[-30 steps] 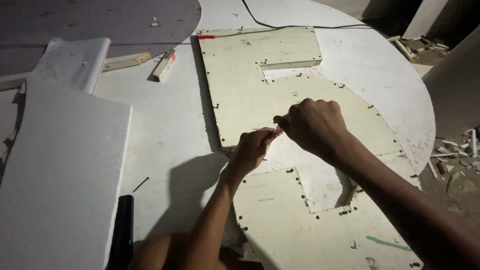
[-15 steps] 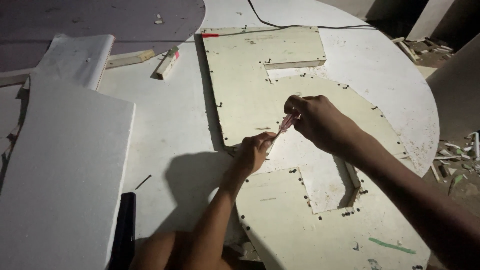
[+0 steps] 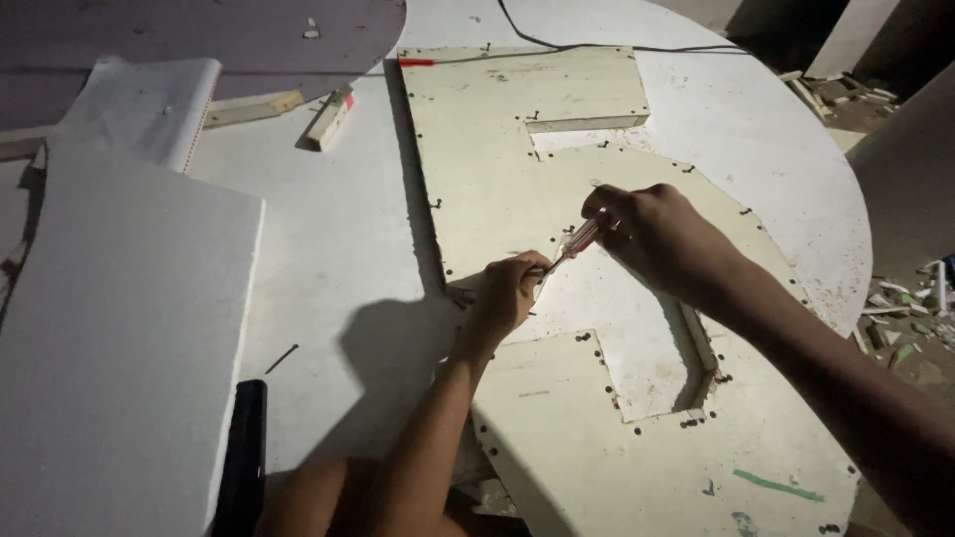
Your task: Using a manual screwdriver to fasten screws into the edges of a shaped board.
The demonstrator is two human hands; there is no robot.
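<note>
Many dark screws are already sitting along the edges of the cream cut-out panel (image 3: 517,129), which is lying on the white round desk (image 3: 756,119). At nine o'clock a white board (image 3: 119,328) is lying idle. At centre, the left hand (image 3: 507,293) is pinching something small, apparently a screw, at the panel's inner edge. At three o'clock of it, the right hand (image 3: 652,234) is clenching a screwdriver (image 3: 577,242), its tip angling toward seven o'clock. Judged: fastening is largely done; this point is unfinished.
</note>
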